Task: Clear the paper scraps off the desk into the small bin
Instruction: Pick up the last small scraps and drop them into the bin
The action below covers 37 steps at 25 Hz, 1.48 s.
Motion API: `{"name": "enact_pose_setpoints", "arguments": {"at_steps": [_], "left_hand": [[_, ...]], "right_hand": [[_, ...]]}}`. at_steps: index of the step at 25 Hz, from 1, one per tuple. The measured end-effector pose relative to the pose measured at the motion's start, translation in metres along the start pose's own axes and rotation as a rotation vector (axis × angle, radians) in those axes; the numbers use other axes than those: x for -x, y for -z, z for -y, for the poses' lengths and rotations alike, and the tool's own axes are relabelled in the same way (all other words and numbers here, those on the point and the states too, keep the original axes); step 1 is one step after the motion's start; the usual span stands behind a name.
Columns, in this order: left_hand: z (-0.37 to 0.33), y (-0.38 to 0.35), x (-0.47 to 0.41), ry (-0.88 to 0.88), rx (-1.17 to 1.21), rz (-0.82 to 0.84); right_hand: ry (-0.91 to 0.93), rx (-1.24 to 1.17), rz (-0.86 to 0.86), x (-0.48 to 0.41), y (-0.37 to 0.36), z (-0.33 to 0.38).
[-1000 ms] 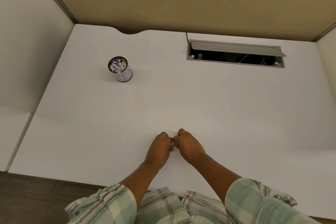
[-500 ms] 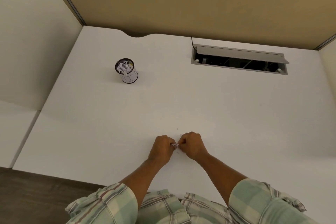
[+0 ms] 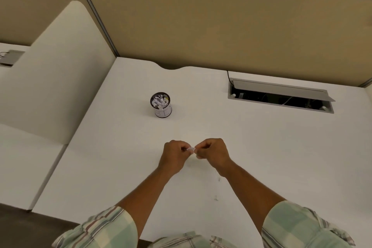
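Beige cubicle partitions (image 3: 221, 32) wall in a white worktop (image 3: 261, 147), which looks nearly bare apart from a few faint specks near the right forearm that are too small to identify. Toward the back left stands the small bin (image 3: 161, 106), a round dark-rimmed cup with a paper label, upright and already heaped with white paper scraps (image 3: 160, 101) up to its rim. At the back right an open cable hatch (image 3: 279, 96) is sunk into the surface, its lid tilted up. Near the front edge the left hand (image 3: 174, 155) and the right hand (image 3: 211, 152) meet just above the worktop, both curled almost into fists, each grip closed to a fingertip pinch on opposite ends of one small paper scrap (image 3: 191, 149) stretched between them. Holding it from both ends probably serves to gather or compact the piece so it will not flutter away on the way over. The bin sits well apart from the hands, farther back and slightly left, so the scrap has yet to be carried there. Judging by the full bin and the clean surface, the clearing appears close to finished.
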<state>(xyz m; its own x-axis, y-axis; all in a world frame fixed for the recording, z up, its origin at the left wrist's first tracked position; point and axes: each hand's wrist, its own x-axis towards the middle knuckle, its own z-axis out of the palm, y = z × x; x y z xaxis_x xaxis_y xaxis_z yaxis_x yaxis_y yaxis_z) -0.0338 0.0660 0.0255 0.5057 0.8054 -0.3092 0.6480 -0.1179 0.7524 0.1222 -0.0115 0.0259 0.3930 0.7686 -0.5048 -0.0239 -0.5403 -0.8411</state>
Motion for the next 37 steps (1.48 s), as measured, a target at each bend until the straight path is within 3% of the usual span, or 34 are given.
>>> {"name": "enact_pose_setpoints", "arguments": {"at_steps": [9,14,21,32,37], "left_hand": [[-0.002,0.125,-0.106,-0.120,-0.064,-0.204],[0.008,0.149,-0.160,-0.007,-0.132,-0.205],[0.022,0.154,-0.186,0.009,-0.245,-0.153],[0.023,0.153,-0.171,-0.040,-0.250,-0.246],[0.014,0.124,-0.134,-0.219,-0.097,-0.353]], "right_hand": [[0.127,0.057,-0.073,-0.101,-0.069,0.133],[0.176,0.364,-0.114,-0.153,-0.099,0.160],[0.219,0.737,-0.085,-0.180,-0.112,0.163],[0.228,0.384,-0.189,-0.162,-0.096,0.150],[0.244,0.380,-0.203,-0.139,-0.058,0.116]]}}
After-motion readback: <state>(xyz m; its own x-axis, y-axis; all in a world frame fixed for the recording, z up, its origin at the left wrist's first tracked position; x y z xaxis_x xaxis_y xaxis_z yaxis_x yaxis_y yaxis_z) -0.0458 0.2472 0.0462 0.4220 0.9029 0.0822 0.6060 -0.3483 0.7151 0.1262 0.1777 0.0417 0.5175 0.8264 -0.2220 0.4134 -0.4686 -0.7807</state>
